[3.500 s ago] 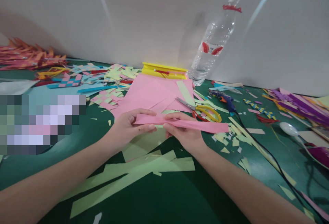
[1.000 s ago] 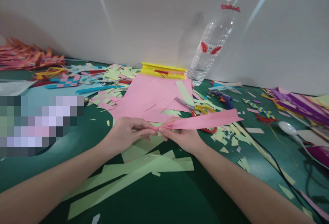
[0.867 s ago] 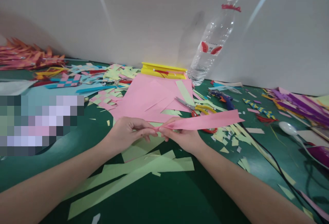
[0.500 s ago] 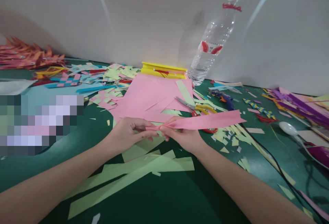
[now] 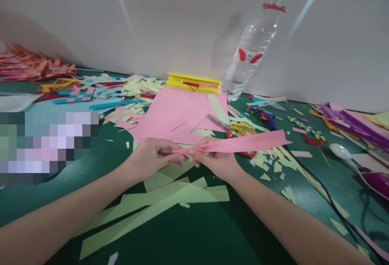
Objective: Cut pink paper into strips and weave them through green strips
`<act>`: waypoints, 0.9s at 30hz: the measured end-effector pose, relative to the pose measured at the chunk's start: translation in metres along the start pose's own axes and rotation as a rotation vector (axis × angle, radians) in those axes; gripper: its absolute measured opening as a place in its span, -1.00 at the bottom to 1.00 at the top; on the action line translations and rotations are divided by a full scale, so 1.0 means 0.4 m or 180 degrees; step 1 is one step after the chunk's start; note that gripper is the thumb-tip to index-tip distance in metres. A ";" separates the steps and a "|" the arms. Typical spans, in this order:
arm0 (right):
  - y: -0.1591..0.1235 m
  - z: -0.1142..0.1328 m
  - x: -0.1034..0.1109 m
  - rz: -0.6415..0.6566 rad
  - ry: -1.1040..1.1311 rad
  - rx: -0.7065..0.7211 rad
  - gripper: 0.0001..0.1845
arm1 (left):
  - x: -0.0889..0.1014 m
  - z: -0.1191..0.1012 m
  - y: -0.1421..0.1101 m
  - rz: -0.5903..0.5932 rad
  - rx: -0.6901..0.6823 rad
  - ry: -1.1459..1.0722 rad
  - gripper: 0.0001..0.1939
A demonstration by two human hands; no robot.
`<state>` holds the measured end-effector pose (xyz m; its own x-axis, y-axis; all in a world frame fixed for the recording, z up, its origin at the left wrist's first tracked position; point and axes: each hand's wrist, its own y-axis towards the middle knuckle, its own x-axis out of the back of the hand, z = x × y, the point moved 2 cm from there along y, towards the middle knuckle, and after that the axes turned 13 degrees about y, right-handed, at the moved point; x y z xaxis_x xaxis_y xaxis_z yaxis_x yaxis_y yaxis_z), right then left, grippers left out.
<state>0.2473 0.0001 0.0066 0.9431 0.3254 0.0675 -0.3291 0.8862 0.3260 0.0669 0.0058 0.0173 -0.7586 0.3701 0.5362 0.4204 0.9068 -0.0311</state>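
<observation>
A pink paper strip (image 5: 249,142) is held between both hands, partly folded lengthwise at its left part and flat toward its free right end. My left hand (image 5: 156,153) pinches the narrow left end. Close beside it, my right hand (image 5: 214,155) grips the strip with thumb and fingers where the fold widens. Beneath and beyond the hands lies a sheet of pink paper (image 5: 179,113). Scissors (image 5: 241,129) with yellow and red handles rest at its right edge, partly behind the strip. Pale green paper strips (image 5: 146,212) lie crossed on the table nearer me.
Behind the pink sheet stand a yellow folded piece (image 5: 194,82) and a leaning clear bottle (image 5: 253,50). A hot glue gun (image 5: 263,115), its black cord, a white spoon (image 5: 342,151) and paper scraps (image 5: 273,163) lie to the right. Woven paper pieces (image 5: 75,95) are at left.
Almost nothing differs. Both hands keep hold of the pink strip in the same place, and the view has shifted very slightly.
</observation>
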 end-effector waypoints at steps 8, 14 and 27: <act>0.000 -0.001 -0.001 -0.0057 -0.0088 -0.0009 -0.75 | -0.003 0.002 0.001 0.0001 0.0107 -0.0071 -0.84; 0.000 -0.002 -0.002 -0.0062 -0.0091 0.0057 -0.76 | -0.004 0.008 0.002 0.0020 0.0074 -0.0161 -0.86; 0.000 -0.007 0.001 0.0042 -0.0035 -0.0010 -0.81 | -0.003 0.009 0.003 0.0064 -0.0044 -0.0223 -0.85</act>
<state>0.2475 0.0011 0.0041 0.9392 0.3334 0.0821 -0.3416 0.8829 0.3220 0.0666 0.0070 0.0137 -0.7827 0.4018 0.4753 0.4424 0.8963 -0.0292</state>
